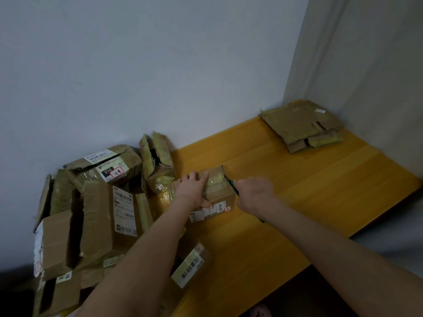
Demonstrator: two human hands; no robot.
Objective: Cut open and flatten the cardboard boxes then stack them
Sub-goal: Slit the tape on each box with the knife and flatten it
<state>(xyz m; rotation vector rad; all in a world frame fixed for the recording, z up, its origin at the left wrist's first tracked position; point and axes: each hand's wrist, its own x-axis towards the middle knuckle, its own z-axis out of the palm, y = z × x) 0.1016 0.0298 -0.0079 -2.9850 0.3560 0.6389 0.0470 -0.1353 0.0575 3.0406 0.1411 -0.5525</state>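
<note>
A small taped cardboard box [218, 197] with a shipping label on its near side rests on the yellow table [297, 191]. My left hand [193, 187] lies flat on the box's top and holds it down. My right hand [254, 194] grips a teal-handled cutter [232, 184] whose dark blade touches the box's right top edge. At the far right corner lies a stack of flattened boxes [302, 125]. A heap of unflattened boxes [96, 202] fills the left side.
A white wall runs behind the table, and a grey wall closes the right corner. The table's front edge slants from lower middle to the right. A labelled box [190, 266] lies near my left forearm. Something pink [261, 311] shows below the table.
</note>
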